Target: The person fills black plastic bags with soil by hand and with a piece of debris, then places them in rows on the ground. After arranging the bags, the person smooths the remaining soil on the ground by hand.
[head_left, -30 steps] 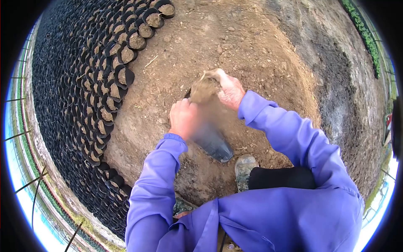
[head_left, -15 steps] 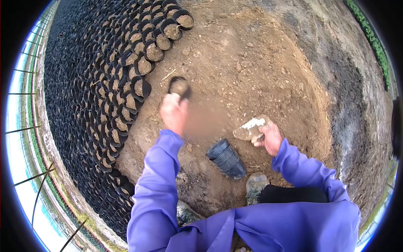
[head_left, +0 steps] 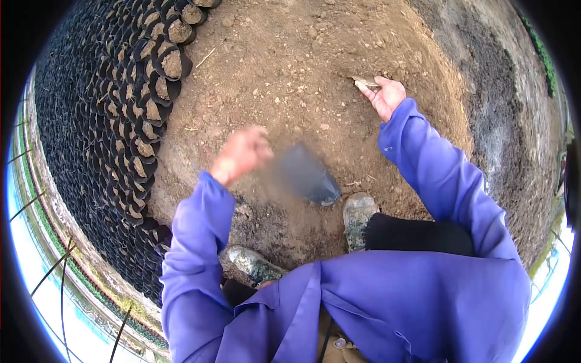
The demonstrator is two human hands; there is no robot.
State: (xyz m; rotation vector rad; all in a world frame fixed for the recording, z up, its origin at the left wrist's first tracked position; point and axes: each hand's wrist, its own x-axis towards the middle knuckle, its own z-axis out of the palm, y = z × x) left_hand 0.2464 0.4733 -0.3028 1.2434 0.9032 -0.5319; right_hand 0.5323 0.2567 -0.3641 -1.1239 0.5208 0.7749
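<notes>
My left hand [head_left: 243, 152], smeared by motion, is over the soil just left of the stack of black nursery pots [head_left: 318, 181]. Its fingers look loosely bent and apart, with nothing visible in them. The nested pots lie tilted on the ground in front of my boots, their upper end blurred. Farther off to the right, my right hand [head_left: 387, 97] grips a small scoop-like piece [head_left: 365, 83], seen nearly edge-on. Its tip is against the loose soil [head_left: 339, 66], and my fingers cover part of it.
Rows of soil-filled black pots [head_left: 171, 63] stand packed together on the left. My boots [head_left: 361, 212] are planted on the ground near the pot stack. A greyish strip of ground [head_left: 484, 115] runs along the right.
The soil-filled pot has left my left hand, which is now nearer the pot stack. My right hand has moved forward to the soil with the scoop-like piece. The view has shifted.
</notes>
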